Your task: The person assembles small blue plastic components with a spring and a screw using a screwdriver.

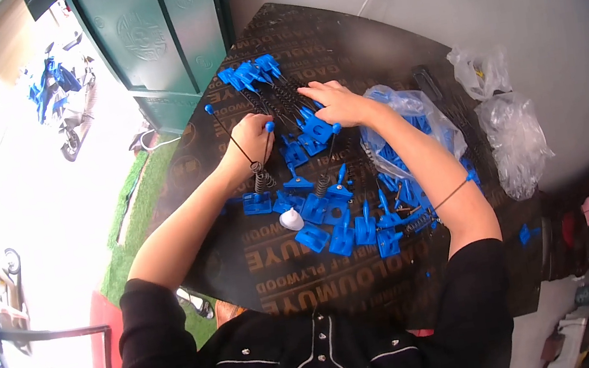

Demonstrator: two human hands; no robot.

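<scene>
Black shirt point(283, 364) nearest. Left hand point(251, 138) curled beside blue-tipped rod point(270, 127); fingertips hidden, cannot tell what they pinch. Right hand point(338, 103) loosely spread, fingers over black springs point(287, 97), thumb near blue base point(315, 130), mid-table between hands. Base probably light, stiff, smooth plastic; best taken by flat edges. Springs likely flexible, prone to tangling. Farther out: white cone point(291, 219), clear bag point(444, 117). Dark tabletop point(227, 270) bears repeated brownish block lettering; no readable label on base.

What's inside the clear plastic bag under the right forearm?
Blue pieces show through the clear plastic bag on both sides of the right forearm. The forearm covers the bag's middle, so what lies there can't be seen.
</scene>
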